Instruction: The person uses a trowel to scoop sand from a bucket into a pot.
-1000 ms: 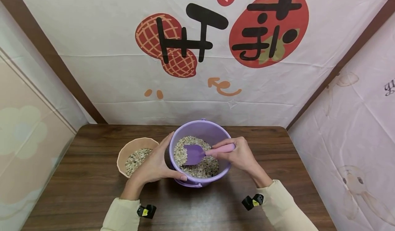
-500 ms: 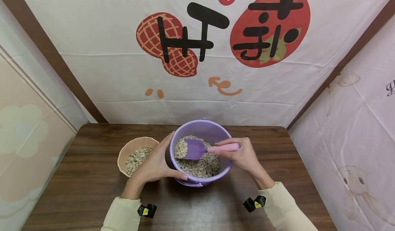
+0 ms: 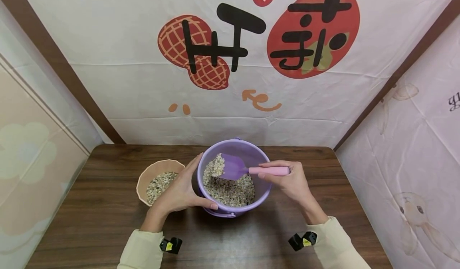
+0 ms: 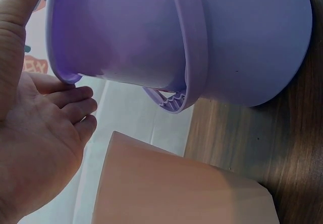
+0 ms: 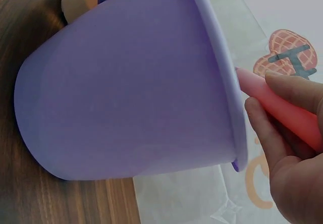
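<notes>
A purple bucket (image 3: 248,148) stands on the table holding pale mixed grit (image 3: 233,195). My left hand (image 3: 179,191) grips its left side, thumb along the front of the rim and fingers toward the back; the left wrist view shows the fingertips (image 4: 87,93) at the rim. With my right hand (image 3: 291,181) I pinch the pink handle (image 3: 271,171) of a toy shovel, thumb and fingers around it. Its purple blade (image 3: 234,167) is above the grit inside the bucket, carrying a small heap at its left tip. From the right wrist, the bucket wall (image 5: 131,88) hides the blade.
A peach bowl (image 3: 143,181) with similar grit stands left of the bucket, partly behind my left hand. The bucket's carrying handle (image 4: 194,42) hangs down outside. Dark wooden table (image 3: 316,169) lies underneath, with a printed cloth (image 3: 143,101) behind it.
The shovel has risen out of the grit and shifted right and toward the back, bearing a small heap. My right hand moved right with it; the left hand and bucket stay put.
</notes>
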